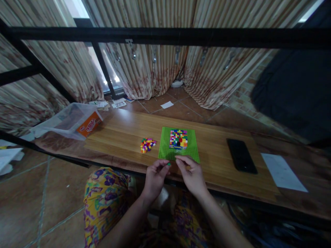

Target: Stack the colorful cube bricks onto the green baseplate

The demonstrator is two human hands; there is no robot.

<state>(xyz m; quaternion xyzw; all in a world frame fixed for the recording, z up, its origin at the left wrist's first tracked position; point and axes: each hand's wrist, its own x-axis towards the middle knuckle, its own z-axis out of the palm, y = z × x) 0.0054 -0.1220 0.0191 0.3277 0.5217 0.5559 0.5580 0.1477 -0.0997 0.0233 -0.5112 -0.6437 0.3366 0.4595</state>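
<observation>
In the head view, my left hand (156,174) pinches a small green toy brick (169,164) between thumb and fingertips, just in front of the green baseplate (165,153). My right hand (192,172) is over the baseplate's front edge, its thumb and index tips close together; anything between them is too small to make out. On the baseplate stands a square block of multicoloured bricks (178,138), packed closely. A loose pile of small coloured bricks (147,145) lies left of the baseplate.
The wooden board (124,132) carries a black phone (241,155) at right, beside a white sheet of paper (283,172). A clear plastic bin (68,120) with an orange label lies at the left end. A black metal bar (165,36) crosses before the curtains.
</observation>
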